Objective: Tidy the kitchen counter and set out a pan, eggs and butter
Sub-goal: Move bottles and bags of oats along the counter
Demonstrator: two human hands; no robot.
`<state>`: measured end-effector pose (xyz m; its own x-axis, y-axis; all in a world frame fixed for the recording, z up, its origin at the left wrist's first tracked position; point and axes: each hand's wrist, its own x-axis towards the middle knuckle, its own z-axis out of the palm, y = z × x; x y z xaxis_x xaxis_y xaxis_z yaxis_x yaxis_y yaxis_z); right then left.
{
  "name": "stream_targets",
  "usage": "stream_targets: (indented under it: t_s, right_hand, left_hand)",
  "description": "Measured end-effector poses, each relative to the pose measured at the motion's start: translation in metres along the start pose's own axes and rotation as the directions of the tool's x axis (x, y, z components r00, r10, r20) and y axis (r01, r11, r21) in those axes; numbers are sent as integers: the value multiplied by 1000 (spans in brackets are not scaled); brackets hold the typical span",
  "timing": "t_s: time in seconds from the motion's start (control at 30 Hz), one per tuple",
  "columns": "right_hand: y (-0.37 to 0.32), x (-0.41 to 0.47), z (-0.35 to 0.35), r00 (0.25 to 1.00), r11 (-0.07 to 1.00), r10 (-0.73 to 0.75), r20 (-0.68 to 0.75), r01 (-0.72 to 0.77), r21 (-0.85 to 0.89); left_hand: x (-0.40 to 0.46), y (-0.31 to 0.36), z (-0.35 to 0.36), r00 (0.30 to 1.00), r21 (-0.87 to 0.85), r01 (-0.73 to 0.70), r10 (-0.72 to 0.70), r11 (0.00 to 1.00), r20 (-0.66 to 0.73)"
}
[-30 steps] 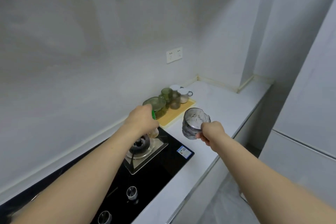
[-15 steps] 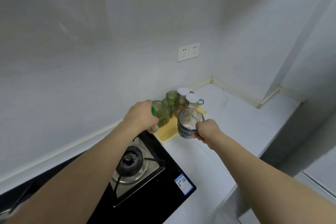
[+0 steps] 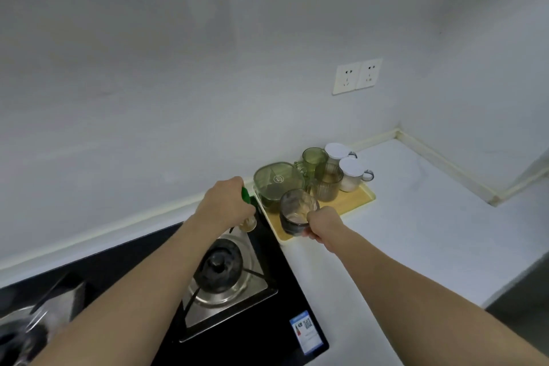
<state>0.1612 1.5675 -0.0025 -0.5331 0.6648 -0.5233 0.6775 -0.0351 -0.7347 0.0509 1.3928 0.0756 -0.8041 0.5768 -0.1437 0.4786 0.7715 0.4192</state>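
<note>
Your right hand [image 3: 322, 224] has its fingers curled round a smoky grey glass [image 3: 294, 214], held upright at the near corner of the yellow tray [image 3: 353, 202]; can't tell if its base touches the tray. Your left hand [image 3: 225, 205] grips a small bottle with a green cap [image 3: 245, 194]; pale lower end [image 3: 248, 224] pokes out under the fist, above the back edge of the black hob [image 3: 267, 321]. Fingers themselves are hidden behind the knuckles.

On the tray: green lidded container [image 3: 277, 180], green mug [image 3: 313, 159], ribbed glass [image 3: 328, 181], two white-lidded jars [image 3: 350, 174]. The tray sits on the white table [image 3: 416, 232] against the wall, just beside the hob. Burner [image 3: 221, 267] is under your left forearm. Double socket [image 3: 356, 76] on the wall above.
</note>
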Motion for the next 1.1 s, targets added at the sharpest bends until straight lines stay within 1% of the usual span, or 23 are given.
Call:
stream_targets:
  t_s: [0.23, 0.37, 0.5, 0.6, 0.7, 0.77, 0.8, 0.9, 1.0, 1.1]
  right_hand:
    - [7, 43, 6, 986, 996, 71, 150, -62, -66]
    - [8, 65, 10, 979, 994, 79, 188, -63, -92]
    - [7, 87, 16, 970, 989, 73, 231, -41, -141]
    - [11, 99, 23, 962, 985, 96, 256, -54, -166]
    - [18, 105, 25, 951, 989, 127, 281, -99, -112]
    - [21, 108, 26, 950, 995, 86, 301, -65, -77]
    - [22, 110, 27, 949, 995, 67, 308, -41, -90]
    - [20, 107, 28, 943, 986, 138, 302, -101, -133]
    - [19, 107, 29, 947, 983, 116, 300, -65, -175]
    - [23, 104, 24, 947, 985, 91, 307, -41, -166]
  left_hand:
    - [9, 3, 20, 989, -60, 144, -145, 988, -20]
    - [17, 7, 31, 974, -77, 219, -223, 973, -37]
    - [24, 7, 41, 963, -96, 257, -264, 962, -60]
    - [31, 10, 47, 954, -95, 286, -292, 954, -67]
    - [35, 13, 55, 942, -120, 319, -328, 940, -66]
    - [36, 16, 59, 937, -139, 336, -346, 932, -52]
    - [36, 17, 61, 934, -135, 347, -355, 928, -45]
    - [36, 20, 63, 928, -117, 365, -371, 924, -30]
    - [36, 22, 62, 923, -113, 380, -385, 918, -26]
    - [36, 25, 59, 923, -113, 377, -382, 919, -31]
